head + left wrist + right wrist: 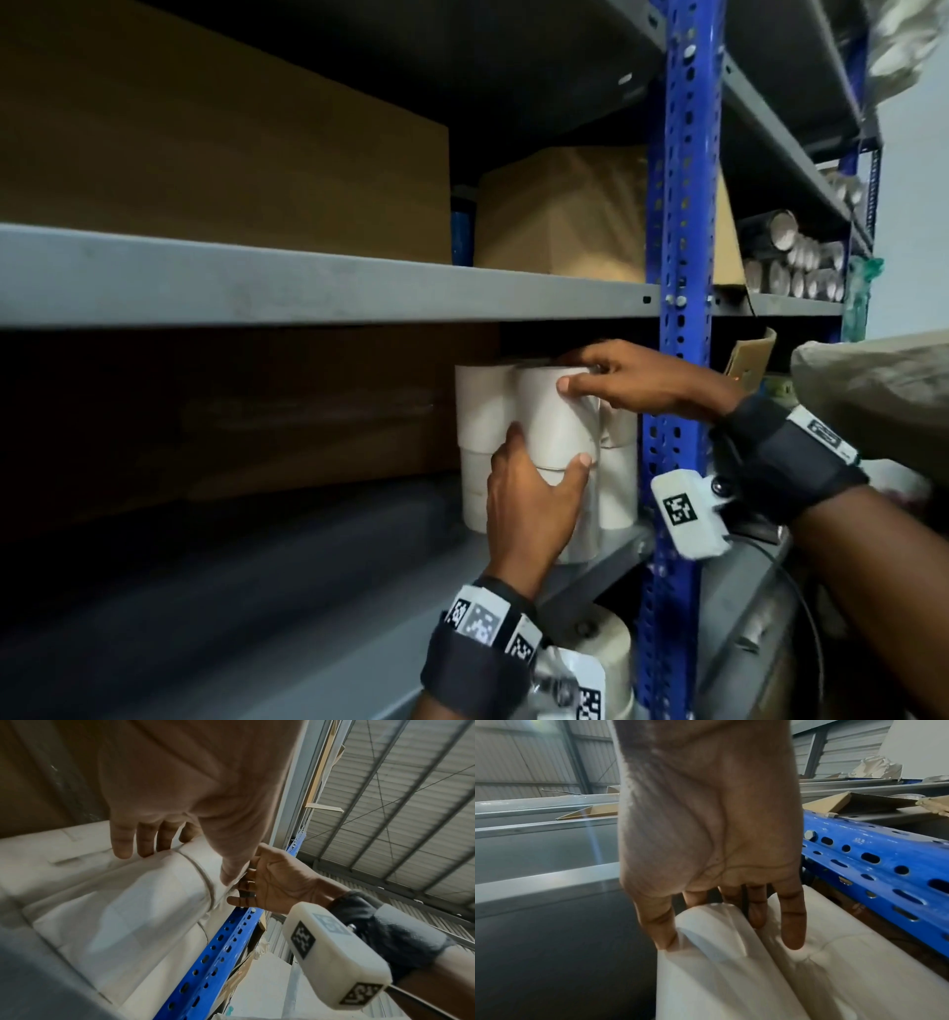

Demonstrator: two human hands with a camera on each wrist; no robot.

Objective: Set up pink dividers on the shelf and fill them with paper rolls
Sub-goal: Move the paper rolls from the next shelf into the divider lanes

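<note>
Your left hand (529, 501) wraps the front stack of white paper rolls (557, 421) at the seam between two rolls, thumb on the right side, fingers curled round the left. Your right hand (642, 380) sits on top of the same stack, thumb on the front face, fingers curved over the top rim, gripping it. The stack stands upright at the right end of the lower grey shelf (606, 552), just beside the blue post (672, 360), touching more rolls (482, 411) behind and beside it. Cardboard boxes (560, 216) sit on the shelf above.
</note>
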